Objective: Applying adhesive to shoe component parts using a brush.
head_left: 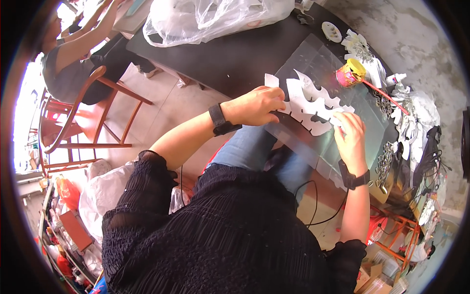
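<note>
A white, flat strip with scalloped, notched edges [307, 109] stretches between my hands over the near side of a clear sheet [313, 56] on the dark table. My left hand [258, 105] is closed on its left end, fingers bent and thumb beneath. At the right end, the fingers of my right hand [351, 136] pinch the strip's edge. A further jagged white piece [307, 88] lies against the strip on its far side; I cannot tell whether they are joined. Beyond my right hand stands a red and yellow pot [350, 73] with a long red stick [387, 97] leaning out of it.
A large clear plastic bag [215, 22] covers the far table edge. Along the right side are a white oval plate with holes [331, 32], a small white bottle [395, 79], heaped white scraps [416, 110] and black cables [431, 157]. Another person sits at far left on a wooden chair [93, 115].
</note>
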`<action>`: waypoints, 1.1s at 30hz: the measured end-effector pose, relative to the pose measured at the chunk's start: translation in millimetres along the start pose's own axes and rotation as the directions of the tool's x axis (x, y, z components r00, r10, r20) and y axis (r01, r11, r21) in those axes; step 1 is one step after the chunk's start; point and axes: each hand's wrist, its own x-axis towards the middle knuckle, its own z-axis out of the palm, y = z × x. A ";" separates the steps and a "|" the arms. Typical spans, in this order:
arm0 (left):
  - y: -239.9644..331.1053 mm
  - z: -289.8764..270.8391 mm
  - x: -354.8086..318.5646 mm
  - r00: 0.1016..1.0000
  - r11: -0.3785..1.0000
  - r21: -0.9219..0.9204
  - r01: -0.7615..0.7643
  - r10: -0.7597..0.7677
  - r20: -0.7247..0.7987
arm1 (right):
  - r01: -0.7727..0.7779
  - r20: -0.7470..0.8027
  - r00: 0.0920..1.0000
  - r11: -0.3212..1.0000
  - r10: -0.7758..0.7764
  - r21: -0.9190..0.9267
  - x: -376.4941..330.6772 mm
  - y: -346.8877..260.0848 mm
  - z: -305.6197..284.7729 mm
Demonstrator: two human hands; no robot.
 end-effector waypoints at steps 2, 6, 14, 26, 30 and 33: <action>-0.9 0.5 2.7 0.999 1.000 -0.006 0.029 -0.028 0.026 | -0.015 0.018 1.000 0.999 0.016 -0.047 -15.5 21.5 14.0; 6.3 -4.1 9.0 0.995 1.000 0.015 0.028 -0.029 0.096 | -0.085 0.057 0.995 0.996 0.087 -0.037 -31.7 37.6 27.2; 43.7 -52.2 29.1 0.907 0.983 -0.153 0.097 -0.024 0.421 | -0.230 0.094 0.969 0.973 0.230 -0.005 -27.9 43.6 31.9; -2.8 9.7 85.1 0.885 0.989 0.144 0.024 -0.088 0.457 | -0.276 0.038 0.956 0.939 0.289 -0.207 -16.4 54.2 43.9; 8.2 1.5 56.5 0.939 0.953 0.300 -0.039 -0.068 0.337 | -0.210 -0.126 0.975 0.940 0.182 -0.268 -18.1 46.0 34.7; 18.7 -16.0 21.3 0.941 0.939 0.344 0.007 -0.122 0.315 | -0.434 0.122 0.897 0.898 0.424 0.072 -23.9 17.0 21.6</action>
